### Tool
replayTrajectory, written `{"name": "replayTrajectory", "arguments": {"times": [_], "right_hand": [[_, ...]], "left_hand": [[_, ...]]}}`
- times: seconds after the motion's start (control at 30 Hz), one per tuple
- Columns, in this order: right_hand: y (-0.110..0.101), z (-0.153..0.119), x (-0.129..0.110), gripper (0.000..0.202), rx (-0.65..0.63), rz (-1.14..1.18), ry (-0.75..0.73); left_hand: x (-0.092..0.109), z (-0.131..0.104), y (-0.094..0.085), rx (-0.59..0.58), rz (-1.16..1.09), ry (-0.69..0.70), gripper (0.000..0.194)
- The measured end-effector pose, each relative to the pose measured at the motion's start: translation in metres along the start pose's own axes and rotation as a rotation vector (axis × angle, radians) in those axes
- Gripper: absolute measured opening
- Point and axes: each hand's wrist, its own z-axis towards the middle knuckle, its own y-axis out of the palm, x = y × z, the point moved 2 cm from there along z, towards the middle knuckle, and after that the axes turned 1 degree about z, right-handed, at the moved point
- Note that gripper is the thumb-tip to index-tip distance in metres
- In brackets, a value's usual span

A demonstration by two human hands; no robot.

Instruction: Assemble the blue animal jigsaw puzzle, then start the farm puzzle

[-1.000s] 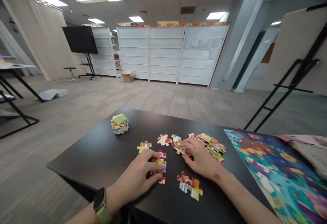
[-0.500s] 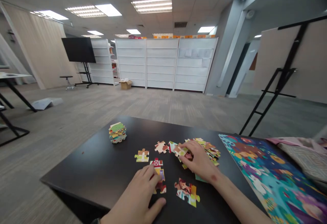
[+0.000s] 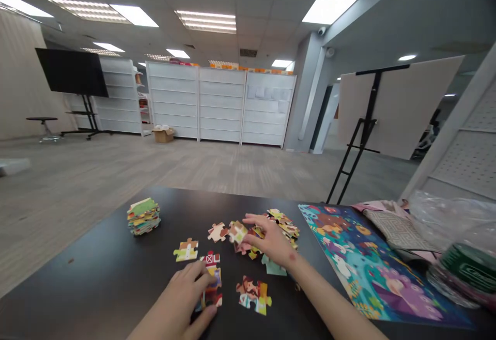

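My left hand (image 3: 191, 291) rests on the black table with fingers apart, partly over a joined column of puzzle pieces with a red barn (image 3: 210, 259). My right hand (image 3: 267, 239) has its fingers spread at the near-left side of a loose pile of pieces (image 3: 284, 223). Its fingertips are beside a green and white piece (image 3: 237, 231); no grip on it shows. A cream and brown piece (image 3: 217, 232) lies left of that. Another green and brown piece (image 3: 186, 250) sits above my left hand. Joined pieces with a figure (image 3: 253, 295) lie between my hands.
A stack of pieces (image 3: 143, 216) stands at the table's far left. On the right lie a colorful picture sheet (image 3: 364, 262), a patterned cloth bag (image 3: 399, 229) and a plastic-wrapped green item (image 3: 467, 267). An easel (image 3: 362, 123) stands behind the table.
The view has turned to the right. My right hand has opened its fingers somewhat, and the pieces under it have shifted. My left hand stays by the barn pieces.
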Motion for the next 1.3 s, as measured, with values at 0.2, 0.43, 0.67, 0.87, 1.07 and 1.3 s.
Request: {"name": "replayTrajectory", "arguments": {"times": [0.2,0.43,0.67,0.87,1.07,1.3], "right_hand": [[-0.010,-0.001,0.012,0.035,-0.045,-0.468,-0.087],[-0.012,-0.007,0.018,0.042,-0.220,-0.681,0.002],[-0.009,-0.007,0.023,0.055,-0.269,-0.744,0.033],[0.000,-0.006,0.019,0.047,-0.281,-0.694,0.012],[0.002,-0.007,0.025,0.037,-0.244,-0.650,-0.009],[-0.004,-0.007,0.023,0.017,-0.244,-0.588,0.019]], "left_hand": [[0.000,0.002,0.001,0.003,-0.025,-0.006,0.025],[-0.002,-0.001,-0.003,-0.006,-0.064,-0.001,0.027],[-0.009,0.003,-0.017,0.083,-0.185,0.079,0.024],[-0.018,0.007,-0.030,0.200,-0.137,0.075,0.019],[-0.025,0.005,-0.032,0.182,-0.102,0.070,0.018],[-0.029,0.000,-0.027,0.128,-0.142,0.112,0.028]]}}
